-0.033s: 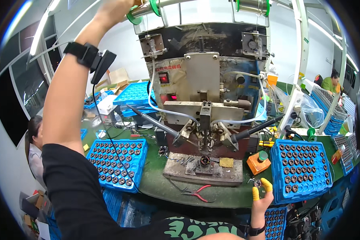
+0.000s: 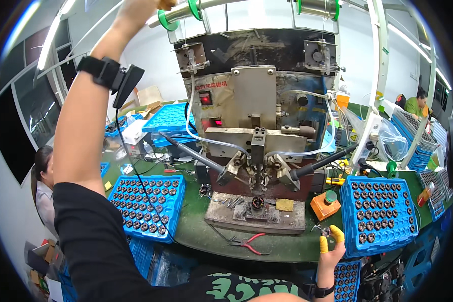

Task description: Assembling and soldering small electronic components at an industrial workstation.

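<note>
My left hand [image 2: 138, 14] is raised at the upper edge, beside the green-flanged solder wire spool [image 2: 168, 21]. Its fingers are mostly cut off, so their grip cannot be made out. At the lower right, my right hand [image 2: 331, 251] wears yellow finger cots and pinches a small round metal part [image 2: 325, 231] with thin ends sticking out. Between the two iron-like rods of the soldering machine [image 2: 254, 95], a small copper-wound core [image 2: 257, 203] sits upright in the fixture on the metal base [image 2: 221, 214].
Blue trays of wound cores stand at left [image 2: 178, 201] and right [image 2: 352, 241]. Red-handled pliers [image 2: 251, 244] lie before the base. An orange bottle [image 2: 321, 206] stands near my right hand. A cable hangs from my left wrist. Other people sit at far left and far right.
My left hand and forearm have shifted slightly left by the spool. My right hand has moved a little to the right, still pinching the small part.
</note>
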`<state>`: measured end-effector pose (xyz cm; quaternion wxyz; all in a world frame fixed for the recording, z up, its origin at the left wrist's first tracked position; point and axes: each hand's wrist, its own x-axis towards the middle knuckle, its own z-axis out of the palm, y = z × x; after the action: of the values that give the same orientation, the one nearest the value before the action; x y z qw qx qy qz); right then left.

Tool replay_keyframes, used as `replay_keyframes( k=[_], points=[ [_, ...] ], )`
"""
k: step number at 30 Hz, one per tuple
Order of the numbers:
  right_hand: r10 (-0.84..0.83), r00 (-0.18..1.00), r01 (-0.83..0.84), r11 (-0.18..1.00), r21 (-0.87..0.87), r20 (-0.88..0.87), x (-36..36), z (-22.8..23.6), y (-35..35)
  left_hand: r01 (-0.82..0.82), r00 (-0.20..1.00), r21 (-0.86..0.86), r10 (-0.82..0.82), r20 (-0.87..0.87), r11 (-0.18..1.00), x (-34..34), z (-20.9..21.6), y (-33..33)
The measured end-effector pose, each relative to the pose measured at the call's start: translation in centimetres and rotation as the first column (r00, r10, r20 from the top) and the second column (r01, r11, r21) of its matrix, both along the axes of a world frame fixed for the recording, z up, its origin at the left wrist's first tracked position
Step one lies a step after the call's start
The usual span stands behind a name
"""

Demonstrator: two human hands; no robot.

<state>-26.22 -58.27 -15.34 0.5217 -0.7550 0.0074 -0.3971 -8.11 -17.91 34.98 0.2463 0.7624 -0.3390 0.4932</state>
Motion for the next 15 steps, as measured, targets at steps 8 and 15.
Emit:
replay_keyframes(
  k=[8, 15],
  points=[
    [-0.029, 1.000, 0.029, 0.999, 0.037, -0.009, 0.8, 0.5, -0.2, -0.027, 0.833, -0.410, -0.206, -0.513, 0.912, -4.2, -2.8, -4.7],
    [0.001, 0.999, 0.001, 0.999, -0.051, 0.043, 0.8, 0.3, 0.7, 0.453, 0.865, -0.389, -0.502, -0.028, 0.802, -2.1, -3.2, -0.8]
  ],
)
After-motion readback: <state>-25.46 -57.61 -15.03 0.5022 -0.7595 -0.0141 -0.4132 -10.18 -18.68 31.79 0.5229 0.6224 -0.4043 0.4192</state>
